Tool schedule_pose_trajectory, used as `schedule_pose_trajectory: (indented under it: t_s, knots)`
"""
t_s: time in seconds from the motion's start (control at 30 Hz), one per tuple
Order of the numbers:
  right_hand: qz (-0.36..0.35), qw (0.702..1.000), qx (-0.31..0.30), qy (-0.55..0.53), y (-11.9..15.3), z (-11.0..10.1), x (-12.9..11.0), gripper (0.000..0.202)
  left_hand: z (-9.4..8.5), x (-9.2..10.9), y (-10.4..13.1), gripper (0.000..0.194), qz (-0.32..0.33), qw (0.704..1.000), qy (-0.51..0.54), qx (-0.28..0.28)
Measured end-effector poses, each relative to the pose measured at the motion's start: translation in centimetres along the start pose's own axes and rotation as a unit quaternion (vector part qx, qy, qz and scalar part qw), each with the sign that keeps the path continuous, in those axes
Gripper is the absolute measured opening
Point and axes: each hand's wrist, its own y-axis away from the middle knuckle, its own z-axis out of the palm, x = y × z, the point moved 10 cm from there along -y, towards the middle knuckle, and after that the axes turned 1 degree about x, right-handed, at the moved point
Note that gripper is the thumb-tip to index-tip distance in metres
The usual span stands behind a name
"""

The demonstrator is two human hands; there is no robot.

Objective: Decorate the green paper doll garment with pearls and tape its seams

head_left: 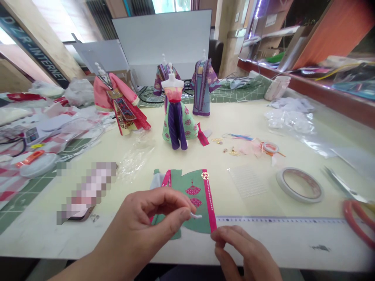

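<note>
My left hand [152,218] is closed in a pinch on a short strip of tiny white beads [197,216], held just above a green cloth garment piece [175,177]. The piece lies flat, with pink bands, magenta fan-shaped motifs and a round gold ornament [205,176] at the top of its right band. White beads run down part of that pink band [209,195]. My right hand [246,249] has its fingers curled together at the band's lower end; what they hold, if anything, is hidden. My left hand covers part of the cloth.
Behind the cloth stand several dressed doll forms [175,113]. A clear sheet of beads [249,181], a tape roll [300,185], scissors [356,210] and a ruler [263,220] lie right. A blurred phone [90,191] lies left; small gold pieces [233,151] lie farther back.
</note>
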Motion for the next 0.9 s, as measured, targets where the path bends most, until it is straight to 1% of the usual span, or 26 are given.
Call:
schedule_pose_trajectory:
  t_s: [0.03,0.1,0.17,0.23,0.27,0.33,0.4,0.47,0.63,0.73,0.8,0.83,0.9]
  knots:
    - [-0.013,1.0,0.015,0.014,-0.3,-0.5,0.0,0.027,-0.1,0.2,-0.1,0.013,-0.002,1.0,-0.002,-0.003]
    - [-0.045,0.999,0.025,0.018,-1.0,-1.1,0.1,0.024,-0.3,0.6,-0.3,0.014,-0.008,1.0,-0.011,-0.013]
    - [-0.102,0.995,-0.003,0.015,-1.6,-1.1,-0.1,0.023,-0.4,0.9,-0.5,0.015,-0.017,0.999,-0.003,-0.03]
    - [-0.162,0.986,-0.031,0.026,-2.1,-1.0,-0.6,0.026,-0.1,1.1,-0.6,0.015,-0.036,0.997,0.04,-0.058]
    - [-0.188,0.981,-0.034,0.034,-2.3,-1.0,-0.9,0.026,0.1,1.1,-0.7,0.014,-0.046,0.994,0.072,-0.074]
    - [-0.232,0.971,-0.023,0.044,-2.8,-1.2,-1.9,0.022,0.7,1.2,-0.7,0.012,-0.067,0.983,0.134,-0.106]
    - [-0.26,0.965,0.008,0.036,-3.4,-1.5,-3.1,0.015,1.4,1.3,-0.5,0.011,-0.085,0.97,0.182,-0.135]
    - [-0.266,0.961,0.069,0.015,-4.0,-2.1,-3.9,0.016,2.1,1.3,-0.4,0.011,-0.1,0.958,0.218,-0.156]
    - [-0.284,0.948,0.142,-0.004,-4.3,-1.7,-5.1,0.017,2.8,1.6,0.2,0.012,-0.116,0.94,0.271,-0.173]
    - [-0.256,0.948,0.19,-0.01,-4.2,-2.4,-5.5,0.022,2.8,1.6,0.5,0.012,-0.119,0.936,0.284,-0.172]
    - [-0.221,0.957,0.188,0.007,-4.4,-2.6,-5.9,0.024,2.8,1.4,0.6,0.011,-0.118,0.937,0.283,-0.169]
    - [-0.207,0.965,0.161,0.027,-4.5,-2.3,-6.1,0.023,2.7,1.3,0.6,0.011,-0.116,0.938,0.28,-0.167]
    - [-0.201,0.973,0.091,0.073,-4.6,-1.6,-6.5,0.018,2.6,1.0,0.6,0.011,-0.113,0.942,0.271,-0.161]
